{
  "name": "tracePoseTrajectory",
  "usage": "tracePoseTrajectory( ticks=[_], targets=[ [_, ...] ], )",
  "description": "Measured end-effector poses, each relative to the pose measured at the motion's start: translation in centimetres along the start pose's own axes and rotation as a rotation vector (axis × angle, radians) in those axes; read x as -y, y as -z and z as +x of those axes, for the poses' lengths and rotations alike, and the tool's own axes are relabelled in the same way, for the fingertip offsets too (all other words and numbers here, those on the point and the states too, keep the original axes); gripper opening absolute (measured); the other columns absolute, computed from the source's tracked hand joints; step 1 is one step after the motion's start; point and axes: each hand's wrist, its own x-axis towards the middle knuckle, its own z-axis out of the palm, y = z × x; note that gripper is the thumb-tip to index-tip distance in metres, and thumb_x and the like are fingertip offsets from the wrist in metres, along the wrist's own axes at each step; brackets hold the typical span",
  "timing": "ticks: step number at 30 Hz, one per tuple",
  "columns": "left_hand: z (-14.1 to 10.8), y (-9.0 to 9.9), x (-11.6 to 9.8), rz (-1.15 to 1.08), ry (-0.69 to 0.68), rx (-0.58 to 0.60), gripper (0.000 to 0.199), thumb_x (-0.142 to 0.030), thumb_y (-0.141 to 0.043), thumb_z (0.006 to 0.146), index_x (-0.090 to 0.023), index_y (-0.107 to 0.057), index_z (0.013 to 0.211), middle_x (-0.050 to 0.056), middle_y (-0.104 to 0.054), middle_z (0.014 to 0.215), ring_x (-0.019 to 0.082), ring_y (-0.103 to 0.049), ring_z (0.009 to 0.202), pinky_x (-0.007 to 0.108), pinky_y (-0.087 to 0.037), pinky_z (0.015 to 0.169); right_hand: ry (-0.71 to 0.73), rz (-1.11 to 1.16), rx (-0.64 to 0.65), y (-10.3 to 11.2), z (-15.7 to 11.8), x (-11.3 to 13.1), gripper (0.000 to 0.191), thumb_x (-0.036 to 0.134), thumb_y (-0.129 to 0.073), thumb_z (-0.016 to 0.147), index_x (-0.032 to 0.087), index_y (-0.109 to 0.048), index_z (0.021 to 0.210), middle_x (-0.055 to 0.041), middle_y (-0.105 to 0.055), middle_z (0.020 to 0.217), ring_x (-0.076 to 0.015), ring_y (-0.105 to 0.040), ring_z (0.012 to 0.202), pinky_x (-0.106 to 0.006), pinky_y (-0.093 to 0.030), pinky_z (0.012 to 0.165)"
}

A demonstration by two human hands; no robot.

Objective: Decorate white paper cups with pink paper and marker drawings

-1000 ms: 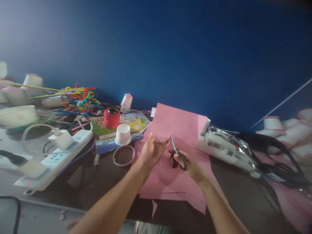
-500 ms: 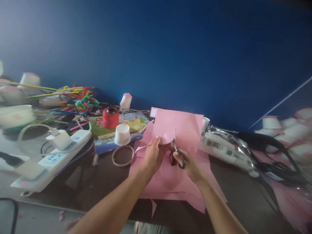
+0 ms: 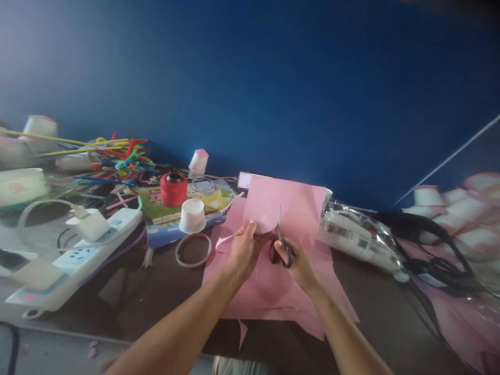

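Note:
My left hand (image 3: 245, 245) pinches the lower left edge of a raised pink paper sheet (image 3: 289, 200), thumb on top. In my right hand (image 3: 299, 260) are dark-handled scissors (image 3: 284, 250), their blades pointing away from me and set at the sheet's lower edge. The blades look nearly closed. Below both hands lie more pink sheets (image 3: 273, 297) on the dark table. A white paper cup (image 3: 192, 216) stands left of my left hand, with a pale ring (image 3: 194, 251) in front of it.
A red thread spool (image 3: 174, 189) sits on a colourful book (image 3: 156, 234). Further left are a power strip (image 3: 78, 260) with plugs and a heap of pipe cleaners (image 3: 125, 156). Stacked paper cups (image 3: 351, 234) in plastic and a black strap (image 3: 414, 229) lie right. More cups (image 3: 476, 213) stand beyond.
The whole scene has shifted slightly left in view. My hands keep their grip on the sheet and scissors; the scissor blades look a little more closed.

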Motion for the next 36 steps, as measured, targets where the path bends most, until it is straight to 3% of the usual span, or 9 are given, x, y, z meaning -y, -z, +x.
tracePoseTrajectory(
  ticks=[22,36],
  targets=[
    [0.69,0.45,0.63,-0.059,-0.013,-0.012,0.017,-0.024,-0.068,0.075,-0.012,-0.063,0.086,0.010,-0.072,0.081,0.026,-0.069,0.090,0.043,-0.051,0.091,-0.028,-0.020,-0.038,-0.05,-0.01,-0.61,0.045,0.055,-0.048,0.088,0.017,-0.051,0.063,-0.0002,-0.051,0.056,-0.0114,-0.048,0.053,-0.025,-0.037,0.053],
    [0.71,0.21,0.40,-0.002,-0.037,-0.065,0.012,-0.023,-0.066,0.075,-0.015,-0.061,0.069,0.002,-0.066,0.063,0.018,-0.067,0.070,0.037,-0.053,0.084,-0.056,-0.006,-0.038,-0.01,0.00,-0.82,0.043,0.057,-0.050,0.086,0.017,-0.055,0.070,0.0007,-0.049,0.056,-0.0115,-0.046,0.053,-0.025,-0.037,0.053]
  ],
)
